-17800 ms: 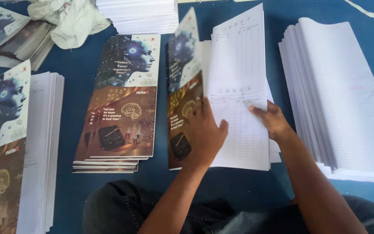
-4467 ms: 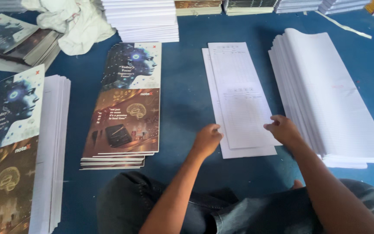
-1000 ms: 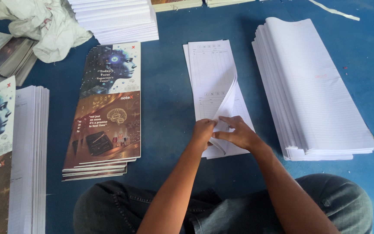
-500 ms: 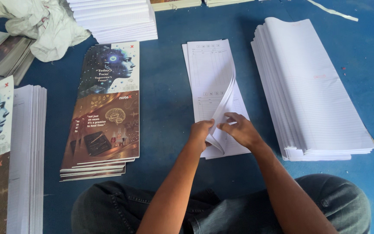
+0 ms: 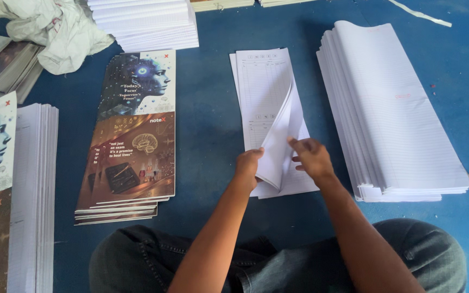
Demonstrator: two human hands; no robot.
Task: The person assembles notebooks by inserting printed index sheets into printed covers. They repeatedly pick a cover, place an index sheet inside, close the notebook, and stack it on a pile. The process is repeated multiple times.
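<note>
I see the covers (image 5: 128,135) left on the blue floor (image 5: 207,108), then my left hand (image 5: 247,168) and right hand (image 5: 311,157) pinching lifted sheets (image 5: 278,141) mid-floor, the paper stack (image 5: 392,114) just right.

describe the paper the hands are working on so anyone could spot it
On the blue floor, between the printed covers and the tall ruled-sheet stack, lies a thin pile of sheets. Unlike its neighbours, its top sheet curls up, pinched between left hand and right hand.
</note>
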